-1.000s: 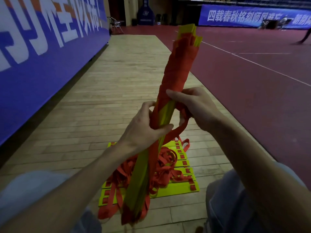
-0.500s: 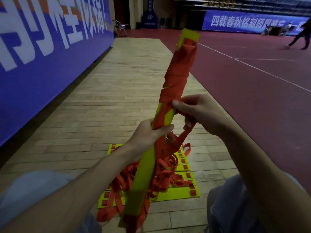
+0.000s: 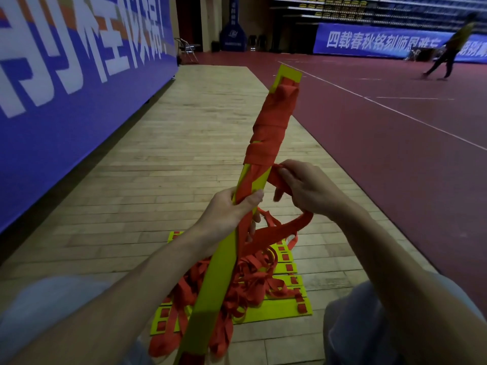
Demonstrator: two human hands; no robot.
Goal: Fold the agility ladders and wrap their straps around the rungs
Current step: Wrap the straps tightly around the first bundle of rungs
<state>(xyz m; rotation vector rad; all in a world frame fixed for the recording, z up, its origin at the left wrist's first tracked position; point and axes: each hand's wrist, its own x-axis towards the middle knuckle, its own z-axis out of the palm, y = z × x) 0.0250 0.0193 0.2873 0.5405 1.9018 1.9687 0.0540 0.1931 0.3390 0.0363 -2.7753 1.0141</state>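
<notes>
A stacked bundle of yellow ladder rungs (image 3: 217,275) stands tilted in front of me, its upper half wound in orange strap (image 3: 268,133). My left hand (image 3: 232,209) grips the bundle at its middle, thumb across the front. To the right of the bundle, my right hand (image 3: 303,188) pinches a loop of the loose orange strap (image 3: 292,225) that trails down under my wrist. A second ladder of yellow rungs (image 3: 279,309) lies on the floor below, covered with tangled orange straps.
A blue banner wall (image 3: 66,88) runs along the left. Wooden floor (image 3: 171,159) stretches ahead, red court floor (image 3: 395,154) to the right. A person (image 3: 448,52) moves at the far right. A folding chair (image 3: 187,50) stands at the far end. My knees frame the bottom corners.
The bundle has turned so its flat yellow face shows. My right hand has carried the strap loop up and round to the bundle's right side. My left hand keeps its grip.
</notes>
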